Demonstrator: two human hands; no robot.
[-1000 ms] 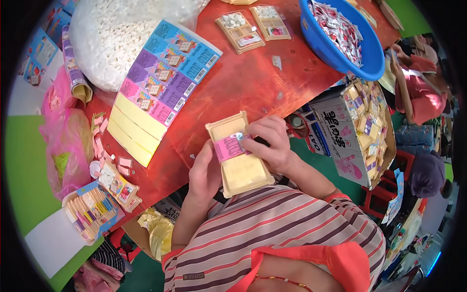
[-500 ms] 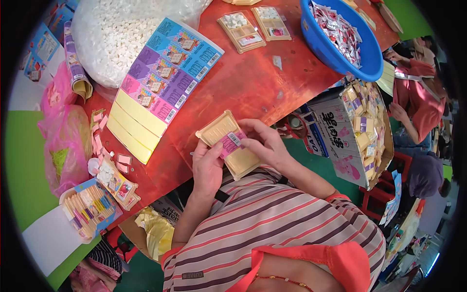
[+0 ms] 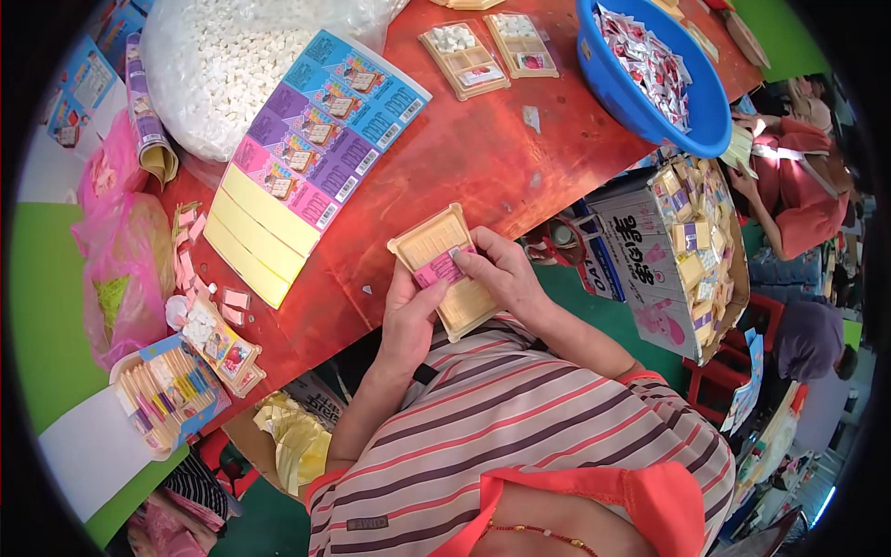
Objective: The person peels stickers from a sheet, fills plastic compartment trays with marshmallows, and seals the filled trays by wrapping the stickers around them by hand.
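Observation:
A tan plastic tray pack [image 3: 430,238] is held above the table's front edge, its ribbed side facing up. Around its middle runs a pink label [image 3: 432,272] with small print. My left hand [image 3: 408,311] grips the pack's left edge, thumb lying over the pink label. From the other side my right hand [image 3: 504,276] holds the right edge, its thumb pressing on the label near the barcode. Just beyond sits a sheet of stickers [image 3: 320,139] in blue, purple and pink, with bare yellow backing at its near end.
On the red table [image 3: 483,158] lie a bag of white pieces [image 3: 218,84], filled trays [image 3: 464,60] and a blue basin [image 3: 650,121] of sachets. A carton [image 3: 622,246] of labelled packs stands right; a box of packs [image 3: 167,395] is left. Other people sit at right.
The tray pack has shifted slightly right and up in both hands. My right thumb has moved left across the pink label, now covering more of the barcode.

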